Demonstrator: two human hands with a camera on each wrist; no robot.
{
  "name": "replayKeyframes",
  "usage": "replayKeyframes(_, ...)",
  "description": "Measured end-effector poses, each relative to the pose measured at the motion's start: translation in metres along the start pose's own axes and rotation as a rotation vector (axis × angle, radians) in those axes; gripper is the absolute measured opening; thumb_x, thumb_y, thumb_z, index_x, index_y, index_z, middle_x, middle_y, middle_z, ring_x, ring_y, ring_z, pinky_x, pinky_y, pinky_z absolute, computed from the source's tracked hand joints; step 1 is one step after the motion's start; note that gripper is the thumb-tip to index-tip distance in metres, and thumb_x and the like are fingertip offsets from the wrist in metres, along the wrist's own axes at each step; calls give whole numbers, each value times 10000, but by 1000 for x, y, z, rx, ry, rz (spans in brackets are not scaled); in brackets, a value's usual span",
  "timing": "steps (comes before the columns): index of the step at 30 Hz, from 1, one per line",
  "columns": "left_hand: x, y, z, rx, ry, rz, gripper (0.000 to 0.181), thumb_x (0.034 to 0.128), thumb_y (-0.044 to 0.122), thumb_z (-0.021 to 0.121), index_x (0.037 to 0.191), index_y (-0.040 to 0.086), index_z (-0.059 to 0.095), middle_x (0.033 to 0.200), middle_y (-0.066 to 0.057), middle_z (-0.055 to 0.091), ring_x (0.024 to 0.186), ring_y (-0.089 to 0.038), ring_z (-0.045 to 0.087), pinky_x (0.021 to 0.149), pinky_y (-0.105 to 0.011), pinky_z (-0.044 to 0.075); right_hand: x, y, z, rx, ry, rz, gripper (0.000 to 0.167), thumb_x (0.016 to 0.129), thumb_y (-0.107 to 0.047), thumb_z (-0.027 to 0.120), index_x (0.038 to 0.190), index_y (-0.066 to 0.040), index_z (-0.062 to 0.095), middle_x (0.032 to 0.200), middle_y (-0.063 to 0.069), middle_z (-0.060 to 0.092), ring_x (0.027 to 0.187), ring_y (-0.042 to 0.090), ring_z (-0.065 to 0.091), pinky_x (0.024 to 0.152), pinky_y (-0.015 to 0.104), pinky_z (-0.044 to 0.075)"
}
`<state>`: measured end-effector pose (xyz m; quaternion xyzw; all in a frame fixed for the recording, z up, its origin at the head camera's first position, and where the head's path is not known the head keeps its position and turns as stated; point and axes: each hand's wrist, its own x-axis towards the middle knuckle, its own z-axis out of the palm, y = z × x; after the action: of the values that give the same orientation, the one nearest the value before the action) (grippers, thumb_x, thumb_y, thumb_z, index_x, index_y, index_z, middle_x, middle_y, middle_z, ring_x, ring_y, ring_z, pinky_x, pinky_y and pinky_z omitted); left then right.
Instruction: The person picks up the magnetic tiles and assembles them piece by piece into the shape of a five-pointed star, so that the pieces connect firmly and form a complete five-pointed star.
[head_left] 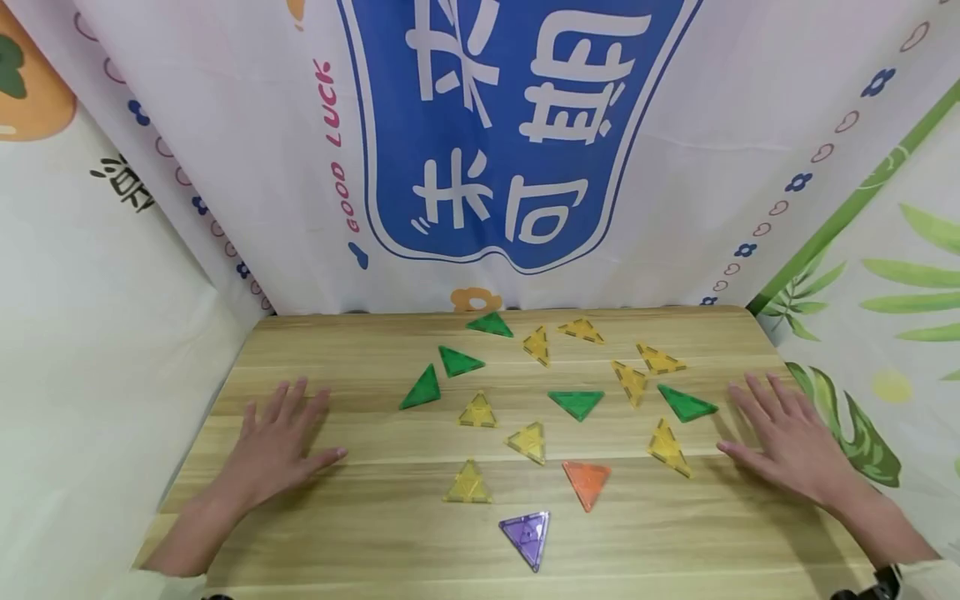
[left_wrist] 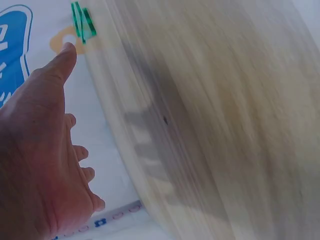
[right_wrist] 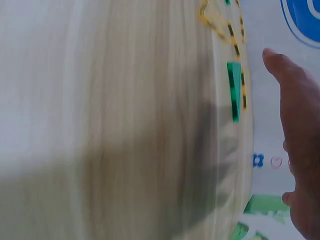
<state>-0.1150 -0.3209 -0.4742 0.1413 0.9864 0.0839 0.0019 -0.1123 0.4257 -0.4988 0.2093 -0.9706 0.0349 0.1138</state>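
Nearest me, close to the middle of the surface's near edge, I have a purple see-through plastic triangle point(head_left: 527, 537), its tip towards that edge. Beyond it, an orange-red see-through plastic triangle point(head_left: 588, 483) points the same way. I judge both light, stiff and rather slick, not very fragile; I'd pinch them by opposite rims, since they lie so flat.

Farther in, two of the three pale yellow see-through plastic triangles point(head_left: 468, 487) aim at the far edge; the middle one points leftward.

Level with these, the left hand point(head_left: 273, 450) is over the surface's left part and the right hand point(head_left: 795, 442) near its right edge, fingers spread, gripping nothing. Just beside the right fingertips lie an amber see-through plastic triangle point(head_left: 667, 450), its long axis slanting towards the near right corner, and a green see-through plastic triangle point(head_left: 686, 403), long side running more nearly crosswise. I'd take these slimmer ones across the narrow width.

Farther still, four more green triangles point(head_left: 577, 403) and four more amber triangles point(head_left: 660, 359) scatter towards the far edge of the wood-grain surface point(head_left: 337, 533), their long axes mixed.
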Motion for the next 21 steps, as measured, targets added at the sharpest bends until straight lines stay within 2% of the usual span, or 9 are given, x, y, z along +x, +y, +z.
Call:
replayKeyframes(5, 7, 14, 2, -21, 7, 46, 965, 939, 670, 680, 1626, 58, 391, 1692, -324, 216, 1551, -565, 172, 1185, -804, 115, 16, -18, -2, 7, -28, -31, 939, 963, -558, 697, 1656, -44, 324, 1742, 215, 169, 1635, 334, -44, 1286, 441, -135)
replayKeyframes(8, 12, 24, 5, -28, -9, 82, 963, 948, 685, 660, 1630, 62, 388, 1706, -298, 212, 1564, -531, 181, 1220, -750, 144, 26, -31, -2, 25, -11, -64, 926, 955, -560, 703, 1630, -20, 371, 1731, 224, 207, 1634, 374, 28, 1286, 408, -124)
replayKeyframes(11, 16, 33, 7, -27, -29, 113, 975, 949, 703, 645, 1634, 62, 380, 1720, -272, 204, 1577, -497, 185, 1234, -718, 170, 36, -46, -3, 48, 8, -103, 913, 952, -566, 705, 1621, -27, 396, 1715, 231, 259, 1615, 422, 135, 1299, 431, -82)
replayKeyframes(14, 20, 43, 8, -22, -35, 146, 985, 947, 710, 642, 1634, 54, 382, 1720, -264, 216, 1584, -476, 193, 1241, -698, 184, 45, -62, -3, 62, 29, -141, 902, 944, -587, 708, 1606, -41, 432, 1690, 236, 321, 1573, 464, 249, 1318, 519, 49)
replayKeyframes(17, 25, 51, 10, -16, -35, 188, 990, 943, 721, 637, 1630, 52, 389, 1717, -253, 237, 1588, -456, 203, 1250, -678, 191, 53, -77, -2, 64, 46, -190, 887, 946, -619, 689, 1579, -34, 475, 1664, 245, 368, 1525, 498, 324, 1311, 542, 129)
replayKeyframes(18, 26, 54, 11, -15, -34, 202, 993, 942, 723, 637, 1630, 50, 391, 1715, -252, 245, 1589, -452, 206, 1253, -672, 194, 56, -82, -2, 66, 55, -208, 882, 949, -629, 679, 1565, -26, 493, 1657, 246, 382, 1512, 503, 343, 1312, 531, 131)
replayKeyframes(21, 31, 61, 14, -13, -39, 235, 1001, 941, 732, 629, 1638, 57, 380, 1716, -240, 255, 1590, -443, 210, 1257, -658, 203, 64, -96, 0, 89, 60, -252, 881, 958, -644, 658, 1569, -33, 489, 1661, 233, 380, 1505, 506, 352, 1315, 429, 29)
